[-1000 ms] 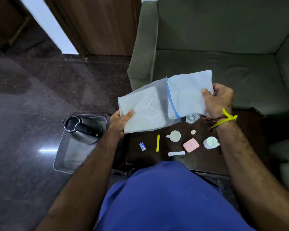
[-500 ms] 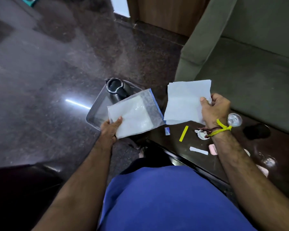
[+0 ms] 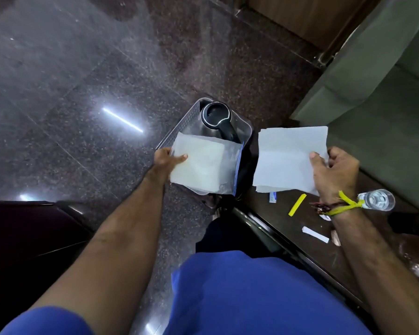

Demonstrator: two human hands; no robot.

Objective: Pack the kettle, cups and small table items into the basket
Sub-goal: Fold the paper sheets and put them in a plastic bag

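Swinging left since half a second ago, the left hand [image 3: 166, 158] now carries a plastic pouch [image 3: 205, 165] over the basket [image 3: 179, 128] at 12 o'clock, fingers clamped on its edge, apparently to drop it beside the kettle [image 3: 215, 117]. At 3 o'clock the right hand [image 3: 334, 171] pinches loose paper sheets [image 3: 288, 155] above the table [image 3: 363, 238], where a glass [image 3: 377, 200] and sachets [image 3: 297, 205] await packing.
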